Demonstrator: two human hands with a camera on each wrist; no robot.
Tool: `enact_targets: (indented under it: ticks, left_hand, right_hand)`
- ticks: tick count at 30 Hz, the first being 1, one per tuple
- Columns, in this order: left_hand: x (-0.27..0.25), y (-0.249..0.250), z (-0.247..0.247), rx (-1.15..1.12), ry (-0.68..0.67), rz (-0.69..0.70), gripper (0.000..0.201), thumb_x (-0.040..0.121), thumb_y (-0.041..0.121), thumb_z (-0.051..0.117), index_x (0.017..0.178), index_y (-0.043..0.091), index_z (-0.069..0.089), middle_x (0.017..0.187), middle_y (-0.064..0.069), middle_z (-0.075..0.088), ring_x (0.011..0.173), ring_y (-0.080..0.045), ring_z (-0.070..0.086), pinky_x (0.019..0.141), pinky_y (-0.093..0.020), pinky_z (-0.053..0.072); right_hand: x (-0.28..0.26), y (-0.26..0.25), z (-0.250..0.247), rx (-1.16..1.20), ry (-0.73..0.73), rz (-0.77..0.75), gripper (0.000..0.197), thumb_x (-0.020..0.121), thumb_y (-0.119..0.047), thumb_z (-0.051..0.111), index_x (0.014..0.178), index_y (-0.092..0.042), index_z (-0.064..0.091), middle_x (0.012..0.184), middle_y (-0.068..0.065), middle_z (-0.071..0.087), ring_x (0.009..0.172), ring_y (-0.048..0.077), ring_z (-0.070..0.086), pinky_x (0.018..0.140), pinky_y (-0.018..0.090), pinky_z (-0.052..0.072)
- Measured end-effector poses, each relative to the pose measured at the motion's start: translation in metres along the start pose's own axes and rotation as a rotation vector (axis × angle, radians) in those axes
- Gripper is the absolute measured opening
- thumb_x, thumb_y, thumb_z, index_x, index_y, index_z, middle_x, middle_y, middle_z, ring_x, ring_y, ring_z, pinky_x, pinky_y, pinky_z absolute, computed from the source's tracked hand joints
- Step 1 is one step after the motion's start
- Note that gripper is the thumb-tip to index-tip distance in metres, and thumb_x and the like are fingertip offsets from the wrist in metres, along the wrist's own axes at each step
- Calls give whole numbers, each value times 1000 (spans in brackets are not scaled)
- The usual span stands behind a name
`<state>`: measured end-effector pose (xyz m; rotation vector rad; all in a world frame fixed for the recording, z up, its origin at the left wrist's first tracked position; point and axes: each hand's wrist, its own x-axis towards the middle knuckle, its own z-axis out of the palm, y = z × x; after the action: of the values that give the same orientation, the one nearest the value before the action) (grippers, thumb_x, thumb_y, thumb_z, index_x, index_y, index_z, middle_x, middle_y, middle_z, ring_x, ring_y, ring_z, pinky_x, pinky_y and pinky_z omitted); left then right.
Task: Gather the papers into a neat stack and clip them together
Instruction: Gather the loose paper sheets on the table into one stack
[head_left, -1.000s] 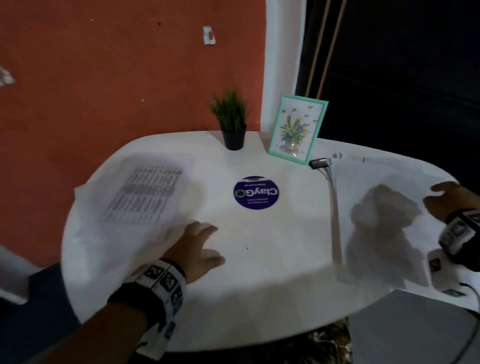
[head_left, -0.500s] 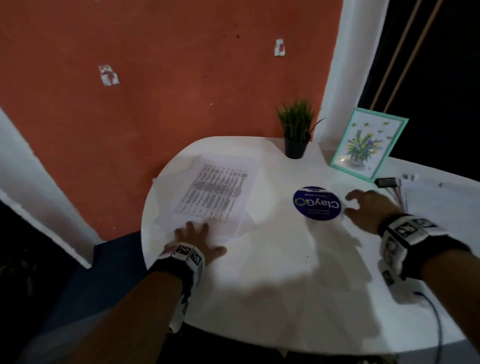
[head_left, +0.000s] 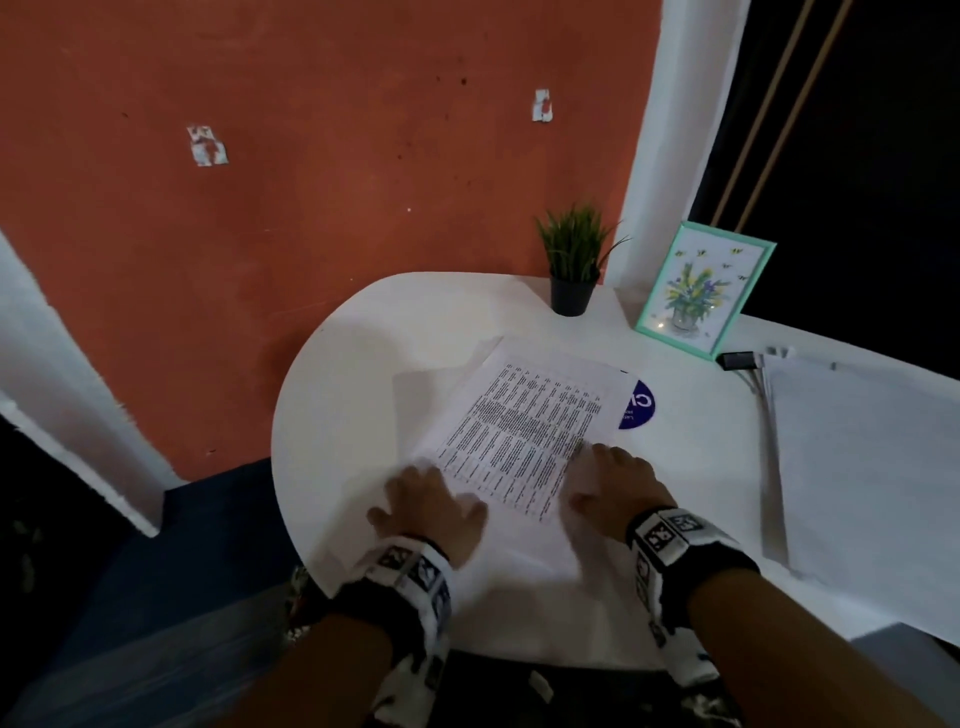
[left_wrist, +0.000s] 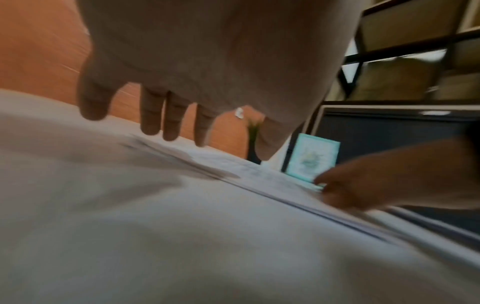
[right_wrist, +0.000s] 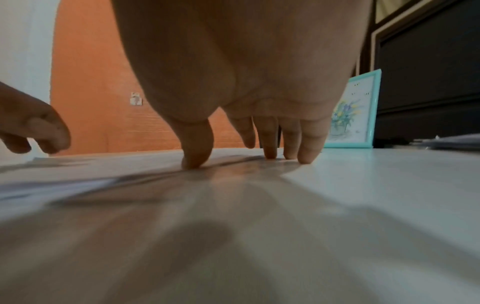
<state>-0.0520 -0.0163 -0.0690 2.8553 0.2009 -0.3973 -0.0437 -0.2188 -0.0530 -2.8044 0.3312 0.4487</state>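
Head view shows both hands flat on loose papers (head_left: 524, 431) lying skewed on the left part of the white table (head_left: 332, 395), the top sheet printed with columns of text and fanned over plainer sheets beneath. The left hand (head_left: 426, 501) rests spread at the near left corner of the pile; the right hand (head_left: 613, 483) rests at its near right edge. Neither grips anything: fingers are extended, and in the right wrist view the fingertips (right_wrist: 306, 156) press straight down onto the surface. In the left wrist view the left fingers (left_wrist: 168, 123) hang straight just over the sheets, though blur hides whether they touch.

More paper (head_left: 857, 457) lies well apart on the right of the table, and a small dark clip (head_left: 735, 359) sits near its far corner, just beside the framed picture (head_left: 701, 291). A potted plant (head_left: 571, 270) stands at the back, and a blue sticker (head_left: 639, 405) shows half covered by the top sheet.

The sheets look thin, light and limp, and likely slide easily on the smooth tabletop, so flat palms should shift them well. To square them I would pinch the pile at opposite long edges, stand it upright and tap it. A one-corner lift would probably let it droop and fan.
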Motion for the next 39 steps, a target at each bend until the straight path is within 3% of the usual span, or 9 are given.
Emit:
enact_targets:
  ticks: [2,5,12,18,23,28,32,35,39]
  left_hand:
    - [16,-16,-8,-43,-19,-179,81,80,60,44,145,16,23,150,-8,23,139,-30,19,110,-58,15]
    - [32,-37,-14,9,-53,-269,91,78,71,40,145,12,25,144,-9,28,134,-29,24,107,-50,27]
    - [30,-11,-18,-49,-155,-22,81,82,73,32,147,26,21,148,-9,21,136,-32,19,109,-46,23]
    - [38,-21,-19,-14,-91,-193,94,74,76,41,142,11,31,140,-13,31,130,-32,28,105,-45,30]
    - [36,-3,-12,-32,-140,-27,90,77,71,45,147,19,21,146,-10,22,135,-31,21,108,-47,28]
    - [52,-8,-25,-1,-180,-57,104,70,69,60,149,22,13,147,-13,19,136,-36,19,110,-48,30]
    - [60,-21,-34,118,-197,-153,121,60,73,67,150,19,6,151,-14,12,140,-37,13,112,-50,28]
    - [55,-9,-34,171,-290,3,120,59,66,73,150,29,4,153,-13,5,142,-39,7,111,-53,26]
    - [51,7,-28,124,-338,122,126,53,50,84,150,32,6,150,-9,10,140,-36,10,108,-54,35]
  right_hand:
    - [-3,8,-7,-29,-60,33,78,79,-37,65,142,-16,25,142,8,39,130,31,38,104,40,38]
    - [-3,18,-20,-18,-116,98,95,77,-31,73,148,-12,11,148,12,32,135,33,33,106,38,33]
    - [-3,7,-19,-89,-164,-29,87,76,-20,73,146,-16,21,149,8,32,137,30,30,108,38,35]
    - [-2,33,-34,-9,-132,86,82,83,-39,65,147,-14,20,150,9,35,136,28,37,108,34,32]
    - [-7,9,-18,-119,-35,-51,57,79,-30,62,131,-19,41,131,9,50,125,31,48,99,38,40]
    - [-16,10,-24,-151,-178,-144,81,75,-12,72,144,-21,30,144,8,37,131,32,40,107,36,39]
    - [-8,38,-31,-28,-83,100,89,77,-44,70,147,-14,23,145,13,36,134,31,36,108,35,31]
    - [2,33,-26,-22,15,194,90,75,-60,63,142,-11,27,141,13,41,130,30,42,106,37,32]
    - [8,17,-15,-53,-42,50,87,74,-39,73,142,-17,23,141,11,37,128,35,36,104,40,36]
